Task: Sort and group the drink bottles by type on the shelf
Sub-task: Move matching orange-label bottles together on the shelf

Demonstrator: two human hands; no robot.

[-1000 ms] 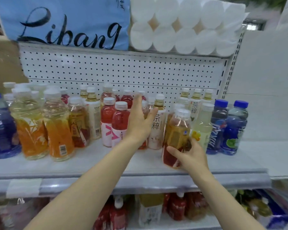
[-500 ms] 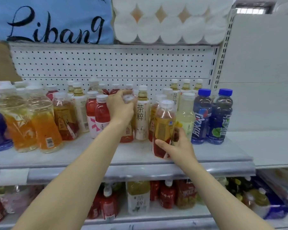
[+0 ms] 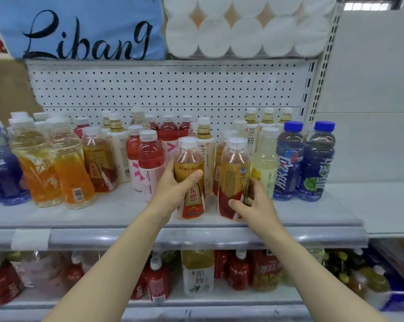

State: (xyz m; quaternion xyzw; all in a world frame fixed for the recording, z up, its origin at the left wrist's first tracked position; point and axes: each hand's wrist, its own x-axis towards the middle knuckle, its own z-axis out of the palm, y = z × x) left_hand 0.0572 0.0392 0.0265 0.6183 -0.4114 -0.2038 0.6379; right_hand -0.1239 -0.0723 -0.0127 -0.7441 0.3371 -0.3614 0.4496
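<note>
Sorting looks partly done: the left hand point(image 3: 173, 194) and right hand point(image 3: 254, 205) each grip a clear amber-tea bottle, one point(image 3: 190, 180) beside the other point(image 3: 233, 180), at the grey shelf point(image 3: 103, 214) front, while a matching bottle point(image 3: 98, 161) stands apart among red drinks point(image 3: 149, 159).

Two energy-drink bottles side by side at the shelf point(image 3: 103, 217) front, left one point(image 3: 189, 180) in the left hand point(image 3: 173, 194), right one point(image 3: 234, 180) in the right hand point(image 3: 256, 205), tea bottle point(image 3: 205, 154) behind between them, two sports-drink bottles point(image 3: 303, 161) right, juice bottles point(image 3: 54, 163) left.
</note>
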